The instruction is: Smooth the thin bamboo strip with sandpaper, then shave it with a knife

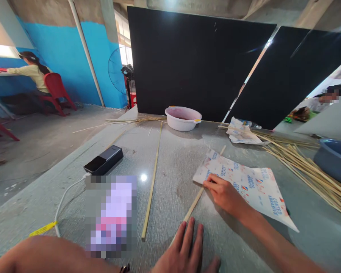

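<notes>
A pale wooden or bamboo strip [194, 203] lies at a slant on the grey tabletop. My left hand [184, 246] rests palm down over its near end, fingers stretched out and pressing on it. Farther up, my right hand [221, 191] pinches a sheet of sandpaper [251, 187], printed "coated abrasive" on its white back, against the strip. The strip passes under the sheet, and its far tip [223, 149] shows beyond. To the left lies another strip [152, 182], touched by neither hand.
A black power bank [104, 160] with a white cable and a blurred-out lit screen [115, 212] sit left. A white basin [183, 119] stands at the back. Right are bundled strips [309, 174], a dark basin [335, 161] and crumpled paper [242, 131]. Other people sit farther off.
</notes>
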A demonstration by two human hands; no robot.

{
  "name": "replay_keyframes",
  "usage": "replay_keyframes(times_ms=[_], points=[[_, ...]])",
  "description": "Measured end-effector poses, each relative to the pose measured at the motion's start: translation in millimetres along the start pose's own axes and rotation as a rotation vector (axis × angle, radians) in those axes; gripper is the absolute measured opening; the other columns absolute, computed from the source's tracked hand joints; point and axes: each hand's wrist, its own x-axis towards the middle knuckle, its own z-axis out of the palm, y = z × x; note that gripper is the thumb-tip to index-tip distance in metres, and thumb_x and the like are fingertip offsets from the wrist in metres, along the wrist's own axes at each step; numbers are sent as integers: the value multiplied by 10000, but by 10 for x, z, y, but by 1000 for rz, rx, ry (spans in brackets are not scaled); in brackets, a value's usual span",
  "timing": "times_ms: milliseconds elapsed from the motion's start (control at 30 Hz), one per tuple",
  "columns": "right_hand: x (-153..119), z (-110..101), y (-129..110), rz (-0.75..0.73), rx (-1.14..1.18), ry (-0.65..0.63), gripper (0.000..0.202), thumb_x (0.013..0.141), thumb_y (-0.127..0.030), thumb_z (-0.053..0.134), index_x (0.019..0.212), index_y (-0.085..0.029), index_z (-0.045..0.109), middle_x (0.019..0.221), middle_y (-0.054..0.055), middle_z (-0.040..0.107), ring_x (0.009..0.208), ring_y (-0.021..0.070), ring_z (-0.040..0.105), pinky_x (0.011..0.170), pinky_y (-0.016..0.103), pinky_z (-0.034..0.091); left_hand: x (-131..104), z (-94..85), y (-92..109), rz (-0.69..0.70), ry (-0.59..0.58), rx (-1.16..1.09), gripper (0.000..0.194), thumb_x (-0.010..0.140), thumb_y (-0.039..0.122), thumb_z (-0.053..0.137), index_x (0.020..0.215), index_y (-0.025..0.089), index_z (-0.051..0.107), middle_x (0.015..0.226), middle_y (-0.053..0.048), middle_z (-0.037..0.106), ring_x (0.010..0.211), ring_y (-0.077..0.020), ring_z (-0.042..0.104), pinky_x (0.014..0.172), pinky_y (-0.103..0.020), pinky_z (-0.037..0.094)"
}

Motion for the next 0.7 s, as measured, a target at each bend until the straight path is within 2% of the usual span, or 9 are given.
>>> replay_keyframes(times_ms=[67, 133, 300, 367, 567, 700], points=[[16, -29, 93, 29, -15, 22, 345, 1052, -53, 427, 932, -181, 724, 921, 65, 644, 795, 197, 656, 741, 313, 541, 9, -4, -2, -25, 18, -9, 570, 1135, 384, 522, 1678, 273, 386, 1222, -62, 817, 1095, -240, 796, 975, -402, 571], [8, -43, 41, 20, 2, 15, 338, 1058, -57, 431, 968, -185, 730, 940, 64, 656, 809, 196, 656, 751, 316, 547, 15, -5, -5, -38, 32, -6, 566, 1138, 393, 512, 1677, 270, 393, 1230, -60, 815, 1082, -233, 797, 969, -392, 567], [-94, -14, -465, -84, 97, -126, 329, 1019, -8, 423, 972, -177, 702, 936, 66, 642, 815, 209, 645, 720, 317, 542, -25, 7, -13, 49, -72, 20, 527, 1140, 382, 494, 1636, 207, 457, 1364, -123, 763, 1157, -249, 775, 1007, -396, 545], [-115, -11, -565, -107, 134, -172, 330, 1004, 10, 425, 989, -176, 697, 945, 67, 637, 815, 207, 645, 710, 309, 536, -42, 13, -9, 59, -81, 23, 526, 1133, 378, 515, 1624, 194, 475, 1350, -127, 768, 1160, -262, 772, 1015, -412, 538], [-81, -29, -456, -97, 56, -63, 328, 992, 15, 413, 952, -182, 672, 906, 57, 616, 782, 203, 620, 707, 310, 524, -29, -14, -8, 24, -67, 6, 551, 1140, 388, 492, 1666, 243, 417, 1385, -120, 754, 1181, -250, 764, 1026, -405, 518], [-118, -21, -603, -147, 117, -189, 294, 945, 21, 438, 935, -183, 650, 942, 68, 634, 783, 191, 612, 674, 294, 512, -21, 2, 0, 46, -84, 0, 583, 1125, 352, 532, 1675, 207, 403, 1327, -122, 778, 1157, -251, 775, 1035, -402, 529]])
